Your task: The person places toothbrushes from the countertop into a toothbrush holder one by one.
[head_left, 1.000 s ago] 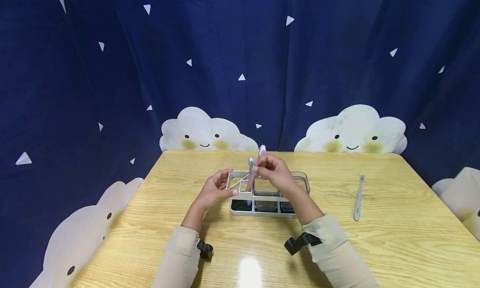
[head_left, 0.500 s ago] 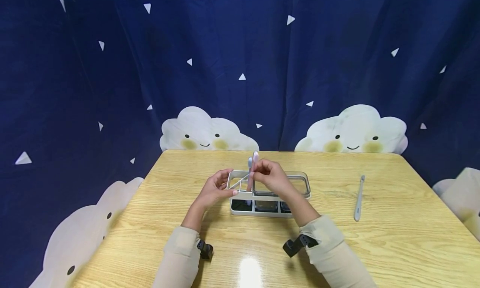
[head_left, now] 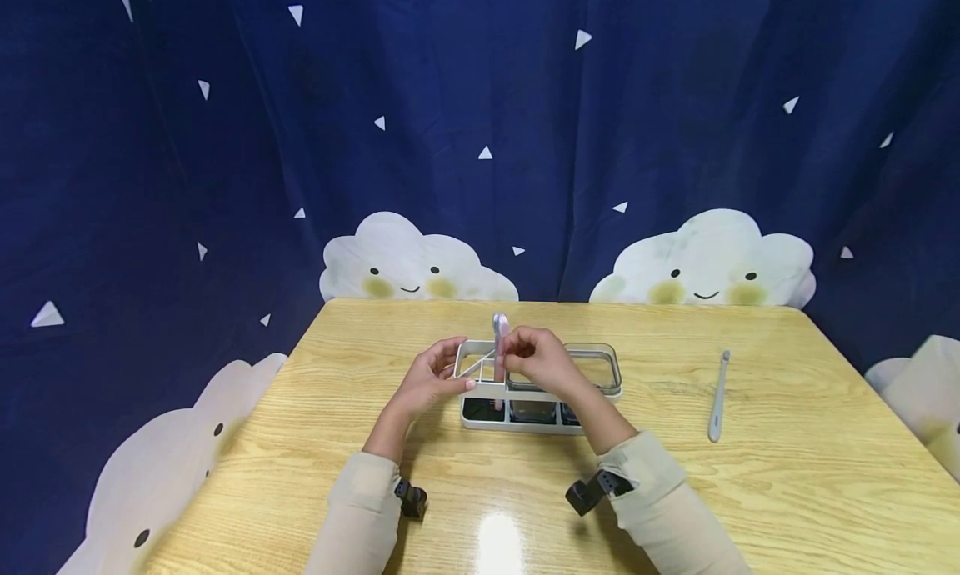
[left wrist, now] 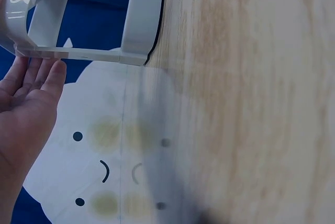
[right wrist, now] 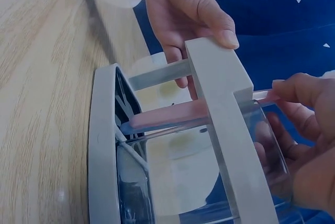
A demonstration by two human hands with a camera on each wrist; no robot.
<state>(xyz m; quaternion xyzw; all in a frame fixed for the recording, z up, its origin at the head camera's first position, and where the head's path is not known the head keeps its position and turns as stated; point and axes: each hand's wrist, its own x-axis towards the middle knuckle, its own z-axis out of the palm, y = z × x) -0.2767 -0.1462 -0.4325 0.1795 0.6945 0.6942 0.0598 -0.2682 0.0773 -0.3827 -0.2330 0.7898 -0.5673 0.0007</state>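
Note:
A white toothbrush holder [head_left: 555,396] with an upper frame and a lower tray stands on the table. My left hand [head_left: 430,377] grips its left end, thumb on the front of the upper frame, fingers around the side. With thumb and fingertips, my right hand [head_left: 543,360] pinches a pink toothbrush [right wrist: 172,115] near its head. The brush stands upright through a slot at the holder's left part, its handle end down at the lower tray in the right wrist view. Right beside it is a blue toothbrush [right wrist: 126,127], mostly hidden behind the pink one.
Clear cups [right wrist: 261,130] sit in the holder's middle and right openings. On the table [head_left: 810,442] to the right lies a grey toothbrush [head_left: 717,400]. A dark blue curtain [head_left: 450,75] with cloud prints hangs behind the table's far edge.
The pink toothbrush has moved left and down through the slot, from tilted to upright, beside the blue one. My right hand has moved left with it; the left hand has stayed put.

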